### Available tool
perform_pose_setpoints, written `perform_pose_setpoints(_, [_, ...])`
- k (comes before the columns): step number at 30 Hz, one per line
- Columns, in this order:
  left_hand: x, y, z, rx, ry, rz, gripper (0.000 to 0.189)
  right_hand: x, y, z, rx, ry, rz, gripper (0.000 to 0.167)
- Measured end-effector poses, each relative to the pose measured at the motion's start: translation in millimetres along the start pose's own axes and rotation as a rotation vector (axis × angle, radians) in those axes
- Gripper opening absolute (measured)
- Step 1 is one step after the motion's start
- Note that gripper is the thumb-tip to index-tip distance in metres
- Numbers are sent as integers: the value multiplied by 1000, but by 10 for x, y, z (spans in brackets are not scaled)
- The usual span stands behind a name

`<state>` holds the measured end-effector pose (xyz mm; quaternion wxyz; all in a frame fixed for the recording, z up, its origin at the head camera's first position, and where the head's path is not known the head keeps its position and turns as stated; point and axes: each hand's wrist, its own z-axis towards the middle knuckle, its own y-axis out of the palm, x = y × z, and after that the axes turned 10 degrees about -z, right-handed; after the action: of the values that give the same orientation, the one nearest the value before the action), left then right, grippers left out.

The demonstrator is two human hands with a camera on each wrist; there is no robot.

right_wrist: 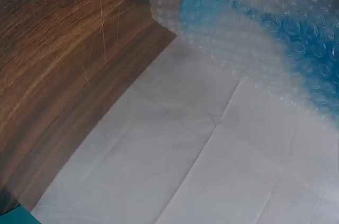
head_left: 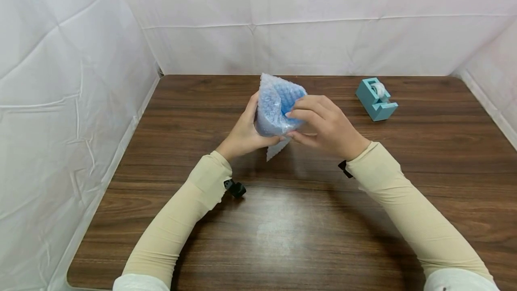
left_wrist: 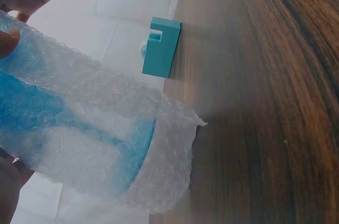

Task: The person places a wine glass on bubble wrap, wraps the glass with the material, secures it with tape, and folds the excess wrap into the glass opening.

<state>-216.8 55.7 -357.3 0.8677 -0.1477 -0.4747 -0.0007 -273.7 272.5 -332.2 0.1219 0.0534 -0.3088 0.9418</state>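
A blue stemmed glass (left_wrist: 135, 155) shows through the clear bubble wrap (head_left: 268, 109) rolled around it, its flat foot toward the table in the left wrist view. My left hand (head_left: 247, 131) grips the wrapped glass from the left side, thumb in front. At the upper opening, my right hand (head_left: 328, 125) pinches the edge of the wrap, with fingers tucked over into the mouth and the thumb outside. The bundle is held above the table, and a loose wrap corner hangs below it. In the right wrist view, only the bubble wrap (right_wrist: 249, 38) and blue glass show, no fingers.
A teal tape dispenser (head_left: 375, 100) with a roll of clear tape stands at the back right of the brown wooden table (head_left: 274, 232). White cloth walls (head_left: 315, 44) rise behind the table and at both sides.
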Motion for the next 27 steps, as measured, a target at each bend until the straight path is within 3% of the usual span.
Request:
perform_pose_setpoints(4, [5, 3, 3, 0, 10, -1, 103, 32, -33, 25, 41, 42, -4, 51])
perform_pose_setpoints(9, [4, 17, 9, -19, 17, 2, 104, 116, -57, 22, -50, 41, 25, 71])
perform_pose_setpoints(14, [-13, 32, 3, -36, 21, 5, 105, 159, -58, -16, -119, -2, 26, 68])
perform_pose_setpoints(27, [-8, 53, -10, -38, 30, -8, 107, 155, -65, 12, -142, -21, -56, 61])
